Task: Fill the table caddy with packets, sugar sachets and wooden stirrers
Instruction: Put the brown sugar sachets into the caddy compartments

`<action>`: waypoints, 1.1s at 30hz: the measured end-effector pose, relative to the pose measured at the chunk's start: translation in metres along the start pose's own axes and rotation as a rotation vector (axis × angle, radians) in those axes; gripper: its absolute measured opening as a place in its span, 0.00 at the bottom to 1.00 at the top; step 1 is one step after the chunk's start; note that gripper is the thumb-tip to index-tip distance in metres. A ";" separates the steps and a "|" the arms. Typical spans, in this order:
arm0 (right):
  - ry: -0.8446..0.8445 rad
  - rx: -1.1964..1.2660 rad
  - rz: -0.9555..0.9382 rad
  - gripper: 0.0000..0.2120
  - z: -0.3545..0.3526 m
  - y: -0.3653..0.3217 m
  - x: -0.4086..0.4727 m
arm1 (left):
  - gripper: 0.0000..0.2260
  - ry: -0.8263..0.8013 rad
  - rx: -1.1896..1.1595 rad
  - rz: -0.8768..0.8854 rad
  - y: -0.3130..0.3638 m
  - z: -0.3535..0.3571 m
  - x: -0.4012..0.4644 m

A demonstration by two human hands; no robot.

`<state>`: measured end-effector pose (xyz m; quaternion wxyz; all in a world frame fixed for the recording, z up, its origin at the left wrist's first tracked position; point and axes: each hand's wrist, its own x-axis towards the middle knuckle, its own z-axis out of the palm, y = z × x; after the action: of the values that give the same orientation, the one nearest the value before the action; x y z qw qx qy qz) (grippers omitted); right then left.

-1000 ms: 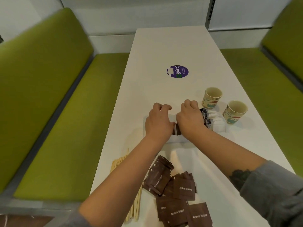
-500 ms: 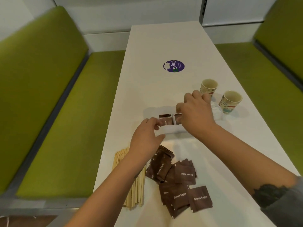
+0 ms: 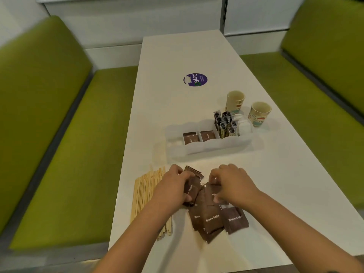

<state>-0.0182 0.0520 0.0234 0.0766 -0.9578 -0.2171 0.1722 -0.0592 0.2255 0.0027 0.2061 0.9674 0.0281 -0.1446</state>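
Brown sachets printed "Brown Sugar" in white are gripped by both hands in a loose pile on the white table. The left hand is curled round a sachet whose lettering runs up and away; the right hand pinches another beside it. Just left of the left hand, wooden stirrers lie side by side, long axes pointing away from the person. Beyond both hands the translucent caddy is set crosswise, with two brown sachets standing in its middle and dark packets upright toward its right end. Further off, two paper cups stand near a purple "ClayG" sticker.
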 end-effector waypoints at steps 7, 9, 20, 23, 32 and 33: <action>0.018 0.037 0.024 0.24 0.017 0.002 -0.001 | 0.28 0.063 0.012 0.030 -0.004 0.004 -0.003; 0.021 0.068 0.048 0.21 0.016 0.002 -0.002 | 0.24 0.099 -0.005 0.041 -0.005 0.003 -0.004; 0.040 0.270 0.103 0.09 -0.013 0.012 0.005 | 0.06 0.129 -0.270 0.026 -0.005 -0.013 0.003; 0.118 0.612 0.097 0.08 -0.028 0.012 0.006 | 0.05 0.181 -0.368 0.041 -0.001 -0.024 0.009; 0.214 0.766 0.051 0.09 -0.043 -0.004 0.039 | 0.12 0.198 -0.625 0.035 0.020 -0.050 0.033; 0.213 0.753 0.045 0.10 -0.046 -0.005 0.042 | 0.12 0.197 -0.622 0.027 0.020 -0.053 0.036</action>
<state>0.0322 0.0716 0.0547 0.4407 -0.8799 -0.1083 0.1410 -0.0080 0.2282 0.0461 0.4898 0.8677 0.0781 -0.0322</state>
